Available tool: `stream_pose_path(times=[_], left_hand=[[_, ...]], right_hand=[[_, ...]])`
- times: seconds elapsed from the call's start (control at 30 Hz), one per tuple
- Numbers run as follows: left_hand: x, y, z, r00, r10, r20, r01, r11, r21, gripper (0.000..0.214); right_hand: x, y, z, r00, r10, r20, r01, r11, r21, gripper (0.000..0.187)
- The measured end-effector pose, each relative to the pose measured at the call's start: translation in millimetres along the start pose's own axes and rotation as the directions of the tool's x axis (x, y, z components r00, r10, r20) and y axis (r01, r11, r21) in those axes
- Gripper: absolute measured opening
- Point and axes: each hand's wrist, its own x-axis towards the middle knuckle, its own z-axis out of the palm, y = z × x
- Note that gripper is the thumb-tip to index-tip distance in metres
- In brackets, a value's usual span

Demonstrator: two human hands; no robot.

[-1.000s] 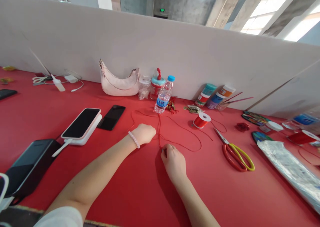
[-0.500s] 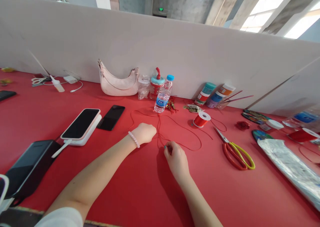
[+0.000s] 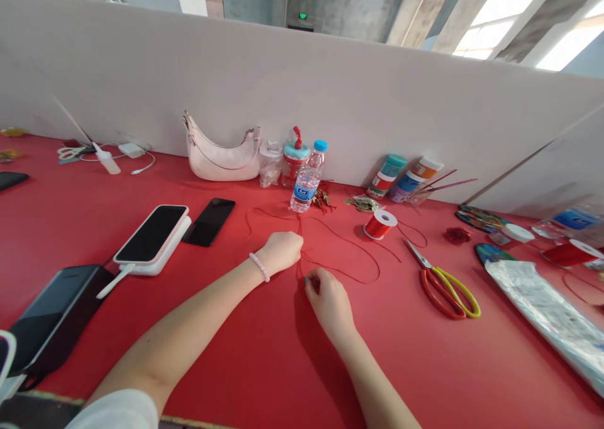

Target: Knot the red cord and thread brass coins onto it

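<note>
Thin red cord (image 3: pixel 349 245) lies in loops on the red table, running up to the foot of a water bottle (image 3: pixel 307 183). My left hand (image 3: pixel 282 250), with a pink bead bracelet (image 3: pixel 259 267) at the wrist, is closed over the cord's middle strands; its fingertips are hidden behind the hand. Just below and to the right, my right hand (image 3: pixel 329 297) pinches the near end of the cord between thumb and finger. Right of the loops stands a spool of red cord (image 3: pixel 380 225). Scissors (image 3: pixel 446 284) with red and yellow handles lie farther right.
Left of my arm are a phone on a white power bank (image 3: pixel 153 237), a black phone (image 3: pixel 210 221) and a black box-shaped device (image 3: pixel 56 319). A white handbag (image 3: pixel 221 158), jars and paint bottles (image 3: pixel 387 176) line the partition. A silvery packet (image 3: pixel 542 316) lies right.
My left hand has moved slightly right, over the cord strands and closer to my right hand. My right hand has shifted a little left, still pinching.
</note>
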Motion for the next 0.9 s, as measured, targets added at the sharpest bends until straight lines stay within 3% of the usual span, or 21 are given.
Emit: stream_pose_path(times=[0.23,0.57,0.7,0.8,0.9], left_hand=[[3,7,14.9,0.989,-0.029,-0.146,0.013,0.994,-0.111,0.015],[8,7,30.1,0.996,-0.044,-0.076,0.037,0.995,-0.092,0.020],[6,11,23.7,0.995,-0.012,-0.104,0.005,0.997,-0.074,0.021],[3,16,16.1,0.991,0.021,-0.134,-0.028,0.998,-0.051,0.023],[0,22,11.8,0.985,0.067,-0.159,-0.073,0.997,-0.032,0.025]], right_hand=[[0,-2,-1,0.999,-0.027,0.041,0.028,0.999,-0.027,0.016],[0,-3,-2,0.997,-0.029,0.078,0.029,1.000,-0.002,0.018],[4,4,-2,0.998,-0.049,-0.035,0.055,0.979,0.194,0.021],[8,11,-2,0.991,0.038,-0.126,0.015,0.918,0.396,0.042],[12,13,-4,0.989,0.119,-0.085,-0.047,0.812,0.581,0.054]])
